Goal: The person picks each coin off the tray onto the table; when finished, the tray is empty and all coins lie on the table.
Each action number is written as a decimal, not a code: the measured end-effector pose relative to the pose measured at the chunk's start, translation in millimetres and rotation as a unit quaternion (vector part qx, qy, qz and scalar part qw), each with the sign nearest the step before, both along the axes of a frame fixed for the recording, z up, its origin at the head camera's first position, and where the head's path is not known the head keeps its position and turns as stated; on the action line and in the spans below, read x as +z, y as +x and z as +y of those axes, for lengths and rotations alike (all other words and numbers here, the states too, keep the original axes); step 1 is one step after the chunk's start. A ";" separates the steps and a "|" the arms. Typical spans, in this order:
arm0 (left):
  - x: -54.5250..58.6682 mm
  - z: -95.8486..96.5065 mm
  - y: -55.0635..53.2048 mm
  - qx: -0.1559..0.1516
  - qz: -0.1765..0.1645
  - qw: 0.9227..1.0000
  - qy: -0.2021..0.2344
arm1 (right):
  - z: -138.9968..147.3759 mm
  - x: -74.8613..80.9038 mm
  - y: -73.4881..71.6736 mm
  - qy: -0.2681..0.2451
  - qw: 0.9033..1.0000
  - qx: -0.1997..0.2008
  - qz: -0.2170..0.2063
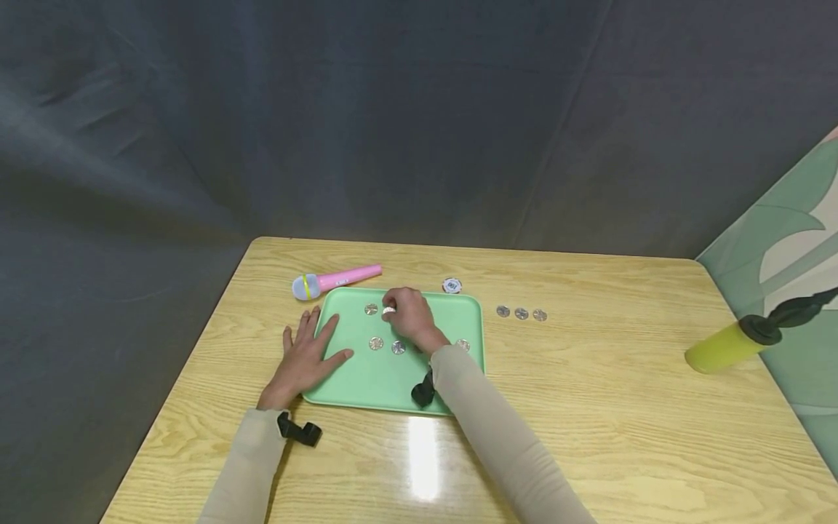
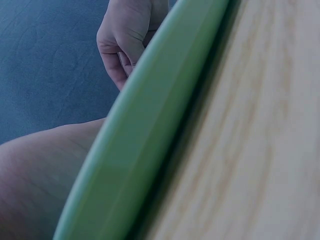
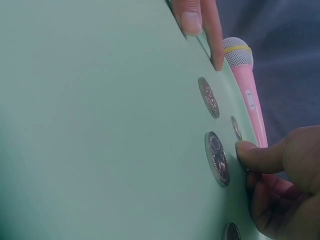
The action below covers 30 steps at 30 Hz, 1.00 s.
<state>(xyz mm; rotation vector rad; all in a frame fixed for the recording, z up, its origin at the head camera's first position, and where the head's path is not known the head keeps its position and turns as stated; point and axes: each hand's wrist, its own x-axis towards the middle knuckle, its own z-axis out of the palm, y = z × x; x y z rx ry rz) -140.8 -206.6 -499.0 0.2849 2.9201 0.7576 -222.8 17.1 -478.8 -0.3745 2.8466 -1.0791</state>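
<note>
A light green tray (image 1: pixel 353 375) lies on the table with several silver coins on it. My right hand (image 1: pixel 411 316) reaches over its far half, pinching a coin (image 1: pixel 389 311) between thumb and fingers close to the tray surface. Just left of that hand lies another coin (image 1: pixel 371 309). Nearer me are a coin (image 1: pixel 376 343) and a second coin (image 1: pixel 398 347) side by side, and one more coin (image 1: pixel 463 344) sits beyond my right forearm. Fingers spread, my left hand (image 1: pixel 305 364) rests on the tray's left rim.
Behind the tray's left corner lies a pink toy microphone (image 3: pixel 246 82). A round white chip (image 1: pixel 452 285) sits behind the tray. Three coins (image 1: pixel 521 314) form a row to its right. A yellow-green bottle (image 1: pixel 723 348) with a dark lid is at the table's right side.
</note>
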 end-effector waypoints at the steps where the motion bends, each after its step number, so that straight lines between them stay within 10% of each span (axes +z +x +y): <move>1: 0.1 -0.1 0.0 0.000 0.001 1.000 0.001 | 0.1 0.5 0.2 0.000 1.000 0.001 0.001; 30: -0.6 0.8 -0.7 0.001 -0.001 1.000 0.000 | 19.5 8.1 2.8 -0.080 0.997 0.004 -0.025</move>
